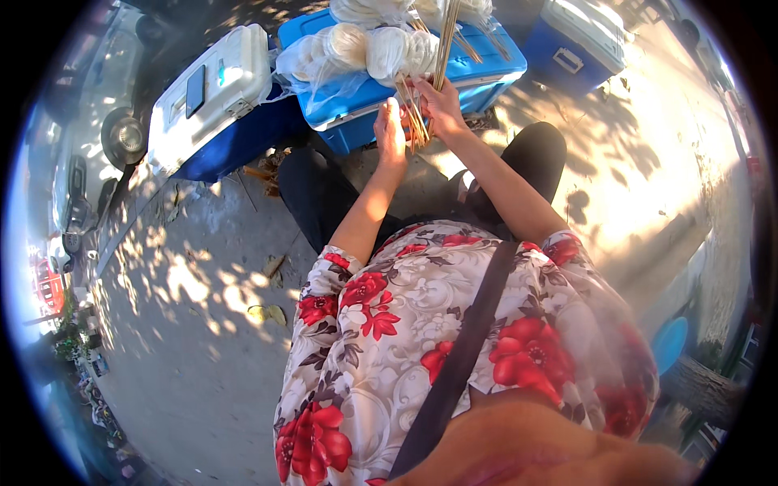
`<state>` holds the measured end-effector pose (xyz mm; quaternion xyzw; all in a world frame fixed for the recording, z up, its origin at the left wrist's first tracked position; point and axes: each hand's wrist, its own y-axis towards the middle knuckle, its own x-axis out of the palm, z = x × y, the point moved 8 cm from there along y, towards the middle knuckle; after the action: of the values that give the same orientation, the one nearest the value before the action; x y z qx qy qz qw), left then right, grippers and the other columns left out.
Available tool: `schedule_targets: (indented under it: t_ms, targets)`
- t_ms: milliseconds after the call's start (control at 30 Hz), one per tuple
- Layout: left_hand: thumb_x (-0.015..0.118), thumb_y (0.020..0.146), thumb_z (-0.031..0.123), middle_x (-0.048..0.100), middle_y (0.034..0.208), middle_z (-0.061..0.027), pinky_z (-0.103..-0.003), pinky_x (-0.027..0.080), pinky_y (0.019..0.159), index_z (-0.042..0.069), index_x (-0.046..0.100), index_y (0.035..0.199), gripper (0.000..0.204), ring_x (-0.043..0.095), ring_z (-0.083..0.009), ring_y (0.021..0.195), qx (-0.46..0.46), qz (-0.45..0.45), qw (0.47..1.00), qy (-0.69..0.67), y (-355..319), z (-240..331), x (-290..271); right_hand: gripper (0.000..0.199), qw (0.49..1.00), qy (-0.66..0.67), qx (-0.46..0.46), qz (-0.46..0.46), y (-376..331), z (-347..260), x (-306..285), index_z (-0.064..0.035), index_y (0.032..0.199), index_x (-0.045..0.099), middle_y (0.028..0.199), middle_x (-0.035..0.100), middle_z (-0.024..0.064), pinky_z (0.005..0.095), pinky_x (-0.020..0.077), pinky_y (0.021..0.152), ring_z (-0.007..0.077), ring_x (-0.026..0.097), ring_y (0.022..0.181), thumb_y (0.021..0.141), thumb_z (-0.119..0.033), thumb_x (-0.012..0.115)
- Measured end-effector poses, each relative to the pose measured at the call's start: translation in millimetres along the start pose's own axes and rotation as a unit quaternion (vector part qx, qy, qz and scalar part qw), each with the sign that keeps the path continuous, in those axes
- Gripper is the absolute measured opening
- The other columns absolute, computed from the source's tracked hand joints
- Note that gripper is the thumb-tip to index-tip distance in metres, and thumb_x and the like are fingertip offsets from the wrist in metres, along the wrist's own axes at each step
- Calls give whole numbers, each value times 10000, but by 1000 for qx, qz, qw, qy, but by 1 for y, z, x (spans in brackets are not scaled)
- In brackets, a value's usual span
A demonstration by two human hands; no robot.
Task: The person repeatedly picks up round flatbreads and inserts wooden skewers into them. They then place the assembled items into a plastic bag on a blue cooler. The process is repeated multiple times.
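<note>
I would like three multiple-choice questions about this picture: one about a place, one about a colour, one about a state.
1. Where do the round white discs in clear plastic bags lie?
A. on the ground
B. on the blue cooler's lid
C. on the person's lap

2. What colour is the lid of the cooler to the left of the blue one?
A. white
B. red
C. green

3. What is the right hand doing?
A. resting open on the knee
B. gripping a bundle of thin wooden skewers
C. closing a latch

Answers:
1 B: the bags rest on the blue cooler.
2 A: its top is white over a blue body.
3 B: its fingers wrap the skewers, the left hand beside them.
</note>
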<state>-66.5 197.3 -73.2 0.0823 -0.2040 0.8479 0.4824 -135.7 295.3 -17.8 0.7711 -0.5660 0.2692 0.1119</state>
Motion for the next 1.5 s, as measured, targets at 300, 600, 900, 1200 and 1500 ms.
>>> schedule_targets:
  t_ms: [300,600,900,1200,1500]
  targets:
    - [597,857,318,549,735,-3,-261,426,640,107,541,792,228,539,-120,686,-48,-103,977,-181,33,19,-13,464,951,-303,-62,26,2,-12,-5,47,937,536,814,584,67,296,451,661,126,536,744,716,-324,705]
    - [535,881,48,614,957,-47,-232,436,780,-43,577,1104,245,559,-106,829,118,-185,975,-29,10,63,30,373,875,-443,-193,-35,-16,-51,20,41,919,526,751,588,200,378,469,651,334,611,743,747,-275,623]
    - [468,906,-13,535,937,-53,-238,497,627,13,585,1051,188,587,-128,756,336,-151,921,130,-5,82,30,308,799,-510,-294,-125,-17,-63,30,11,856,582,752,607,167,408,450,621,357,593,715,784,-288,594]
    - [468,821,-128,557,919,-66,-279,580,637,5,570,1035,271,635,-162,756,202,-205,926,245,8,80,53,372,785,-567,-244,-52,-20,-70,19,26,737,584,709,590,223,456,435,618,396,579,705,758,-345,579]
    - [636,729,-29,584,753,-92,-288,478,580,16,615,840,122,608,-185,628,365,-190,831,373,-3,105,66,268,835,-520,-173,-35,-13,-68,8,45,754,522,740,598,244,470,442,648,422,577,758,722,-221,521]
